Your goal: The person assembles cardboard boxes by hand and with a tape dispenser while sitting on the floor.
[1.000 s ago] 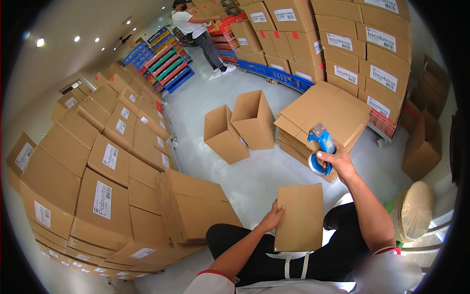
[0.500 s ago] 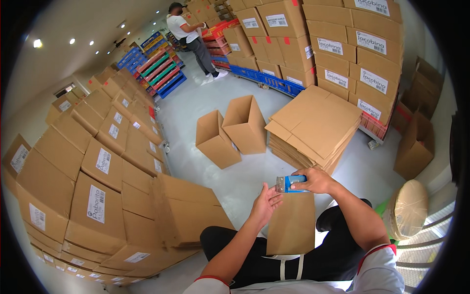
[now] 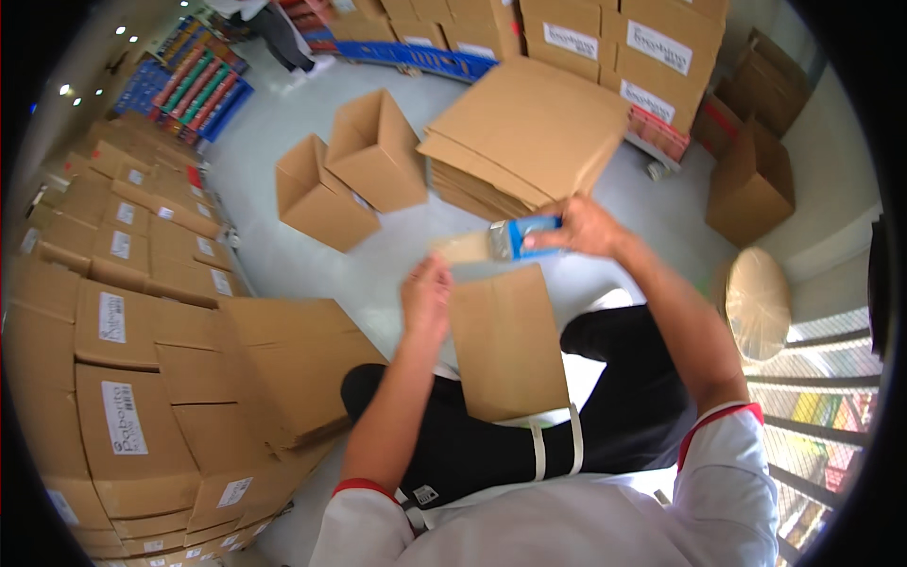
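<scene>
A blue tape dispenser [image 3: 525, 238] with a metal front is gripped in my right hand [image 3: 590, 228], above the far edge of a cardboard box. From its front a strip of packing tape [image 3: 463, 249] stretches leftward. My left hand [image 3: 427, 291] has its fingers pinched together at the strip's free end. Below both hands, between my legs, the closed cardboard box [image 3: 510, 345] has a brown face turned up. The tape hangs above the box and does not touch that face.
Two open-topped cartons [image 3: 378, 156] stand on the floor ahead, beside a pile of flattened cartons [image 3: 529, 123]. Stacked boxes [image 3: 142, 321] line the left. A wrapped round stool seat [image 3: 758, 302] is close on my right. Another person [image 3: 283, 38] stands far off.
My hands have moved apart, and a strip of tape now runs between them. My left fingers went from spread to pinched. The view has tilted down and shifted right.
</scene>
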Motion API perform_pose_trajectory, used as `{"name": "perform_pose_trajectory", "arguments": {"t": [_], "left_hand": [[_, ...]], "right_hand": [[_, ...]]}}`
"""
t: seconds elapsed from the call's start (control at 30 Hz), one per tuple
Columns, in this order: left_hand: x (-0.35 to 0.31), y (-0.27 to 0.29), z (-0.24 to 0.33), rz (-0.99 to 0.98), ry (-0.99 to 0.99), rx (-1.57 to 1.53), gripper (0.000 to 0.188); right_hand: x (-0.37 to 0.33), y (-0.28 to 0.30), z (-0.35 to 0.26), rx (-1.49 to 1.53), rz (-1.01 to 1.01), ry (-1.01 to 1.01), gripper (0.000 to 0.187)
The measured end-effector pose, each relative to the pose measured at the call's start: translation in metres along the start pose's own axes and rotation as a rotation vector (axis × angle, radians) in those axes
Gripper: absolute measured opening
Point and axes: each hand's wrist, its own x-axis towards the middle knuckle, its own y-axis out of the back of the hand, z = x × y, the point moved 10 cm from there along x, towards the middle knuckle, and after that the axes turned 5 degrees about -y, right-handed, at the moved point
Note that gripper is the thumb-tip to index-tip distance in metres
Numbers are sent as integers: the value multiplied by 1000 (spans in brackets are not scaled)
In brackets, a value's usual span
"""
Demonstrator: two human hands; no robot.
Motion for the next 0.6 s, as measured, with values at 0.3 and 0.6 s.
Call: {"name": "perform_pose_trajectory", "arguments": {"t": [0.3,0.6], "left_hand": [[6,79,-11,146,-13,491,20],[8,89,-20,144,8,550,22]], "right_hand": [[-45,40,61,-431,22,-210,63],[-45,35,70,-419,-45,-271,68]]}}
